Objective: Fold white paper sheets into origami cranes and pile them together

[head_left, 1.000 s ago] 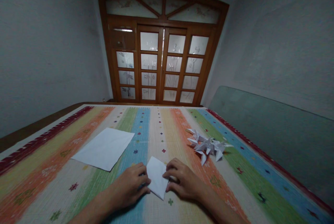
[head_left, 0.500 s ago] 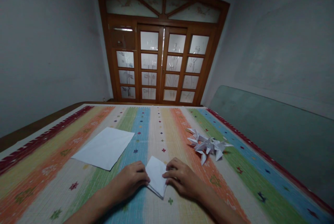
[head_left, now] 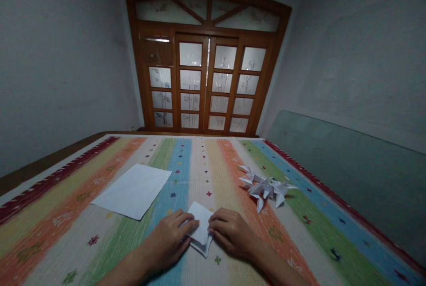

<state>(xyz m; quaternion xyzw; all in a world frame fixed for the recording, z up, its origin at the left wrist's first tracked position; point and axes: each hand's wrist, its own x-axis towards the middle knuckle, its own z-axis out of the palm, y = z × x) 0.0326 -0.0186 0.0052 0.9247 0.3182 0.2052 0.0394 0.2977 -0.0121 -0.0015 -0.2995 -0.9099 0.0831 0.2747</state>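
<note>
Gripping the folded white paper (head_left: 201, 228) between left hand (head_left: 168, 241) and right hand (head_left: 233, 235), both curled lightly over its edges, on the striped woven cover (head_left: 206, 175). Risking a skewed crease from uneven pressure, a slip on the ribbed weave, or a snag on the spiky paper stars (head_left: 266, 190) right of the folded white paper, opposite the loose white sheet (head_left: 133, 190).

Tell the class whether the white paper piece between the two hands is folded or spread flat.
Folded: the white paper piece shows doubled layers at its lower point, held between the left hand and right hand.
</note>
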